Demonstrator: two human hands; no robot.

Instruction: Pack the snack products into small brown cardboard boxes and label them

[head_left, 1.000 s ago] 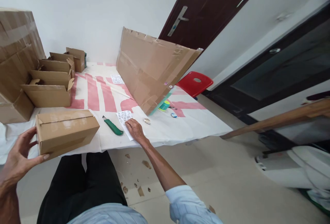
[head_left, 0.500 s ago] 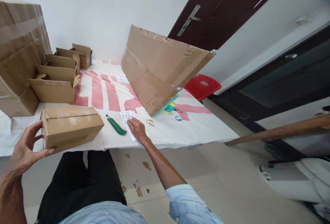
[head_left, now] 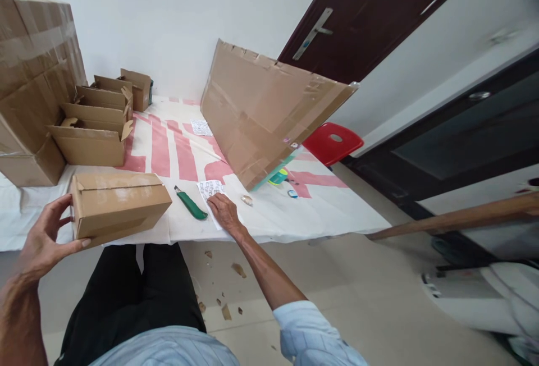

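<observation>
A closed cardboard box [head_left: 122, 206] lies at the front edge of the table, and my left hand [head_left: 49, 237] grips its left end with thumb below and fingers behind. My right hand [head_left: 224, 211] rests on a white printed sheet [head_left: 210, 187] that bears small dark figures. Its fingers are curled down at the sheet; whether they pinch a piece of it is hidden. Between the box and the sheet lies a green utility knife [head_left: 190, 203], its tip pointing away from me. Just right of my right hand sits a small roll of clear tape [head_left: 246, 200].
Several open cardboard boxes [head_left: 90, 144] line the left side beside a large taped carton [head_left: 33, 74]. A big cardboard panel [head_left: 269, 108] leans upright at the back. Near its foot are a green tape roll [head_left: 278, 176] and a red chair [head_left: 332, 142]. Cardboard scraps [head_left: 238, 270] litter the floor.
The view has shifted slightly. My left hand keeps its hold on the box, and my right hand stays on the sheet with almost no movement.
</observation>
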